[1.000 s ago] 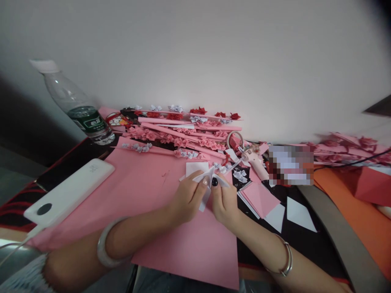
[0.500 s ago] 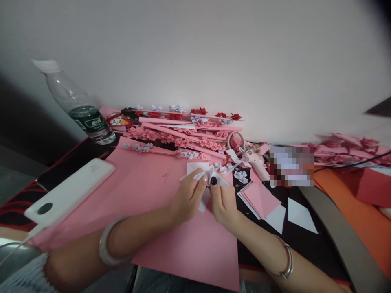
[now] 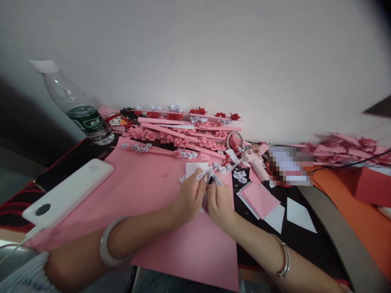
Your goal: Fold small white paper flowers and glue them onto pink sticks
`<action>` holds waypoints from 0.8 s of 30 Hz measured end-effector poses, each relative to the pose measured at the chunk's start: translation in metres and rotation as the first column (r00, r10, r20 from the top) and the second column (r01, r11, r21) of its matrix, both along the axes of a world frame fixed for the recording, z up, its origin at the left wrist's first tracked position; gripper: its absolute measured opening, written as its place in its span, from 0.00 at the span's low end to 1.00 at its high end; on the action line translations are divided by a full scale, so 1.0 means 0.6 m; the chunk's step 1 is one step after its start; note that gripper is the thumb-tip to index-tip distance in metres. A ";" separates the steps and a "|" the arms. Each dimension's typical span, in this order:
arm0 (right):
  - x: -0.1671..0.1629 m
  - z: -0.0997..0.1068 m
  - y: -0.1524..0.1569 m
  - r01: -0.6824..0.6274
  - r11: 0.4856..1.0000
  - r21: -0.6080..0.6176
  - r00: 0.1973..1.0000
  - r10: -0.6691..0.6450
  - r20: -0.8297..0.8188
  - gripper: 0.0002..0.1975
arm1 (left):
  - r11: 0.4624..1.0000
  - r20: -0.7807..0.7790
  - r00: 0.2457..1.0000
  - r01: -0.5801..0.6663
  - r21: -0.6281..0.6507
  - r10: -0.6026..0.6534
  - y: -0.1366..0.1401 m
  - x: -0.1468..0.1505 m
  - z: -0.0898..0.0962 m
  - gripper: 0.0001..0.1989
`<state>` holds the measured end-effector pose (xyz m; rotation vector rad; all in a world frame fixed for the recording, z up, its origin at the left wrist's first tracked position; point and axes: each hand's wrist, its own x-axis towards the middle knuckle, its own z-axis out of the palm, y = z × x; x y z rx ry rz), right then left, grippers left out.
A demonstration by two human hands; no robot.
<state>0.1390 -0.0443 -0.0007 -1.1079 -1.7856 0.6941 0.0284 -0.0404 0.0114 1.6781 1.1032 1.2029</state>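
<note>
- The left hand (image 3: pixel 191 197) and right hand (image 3: pixel 220 201) both pinch the folded white paper (image 3: pixel 201 174) with their fingers.
- It's over the big pink sheet (image 3: pixel 152 236) on the desk (image 3: pixel 320 252).
- Best to press softly, thumbs close, so it doesn't rip.

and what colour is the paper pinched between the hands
The paper is white, seen in the head view.

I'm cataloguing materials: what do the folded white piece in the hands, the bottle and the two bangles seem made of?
Folded white piece: probably matte paper; thin, with folded flaps.
Bottle: likely clear, glossy plastic; see-through, with highlights.
Left-arm bangle: pale and smooth, perhaps jade or another stone; plastic could look alike.
Right-arm bangle: probably polished metal, given its silvery shine.
</note>
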 end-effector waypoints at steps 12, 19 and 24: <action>0.009 0.015 -0.003 0.009 0.996 -0.091 0.983 -0.025 -0.181 0.14 | 0.998 0.031 0.999 0.028 -0.048 -0.027 0.016 -0.021 0.009 0.12; 0.026 0.016 0.004 -0.010 0.997 -0.074 0.997 0.004 -0.074 0.12 | 0.985 0.197 0.975 0.123 -0.119 -0.098 0.018 -0.019 0.010 0.08; 0.033 0.026 0.010 -0.081 0.994 -0.067 0.995 0.077 -0.069 0.11 | 0.948 0.317 0.945 0.171 -0.269 -0.081 0.024 -0.020 0.014 0.08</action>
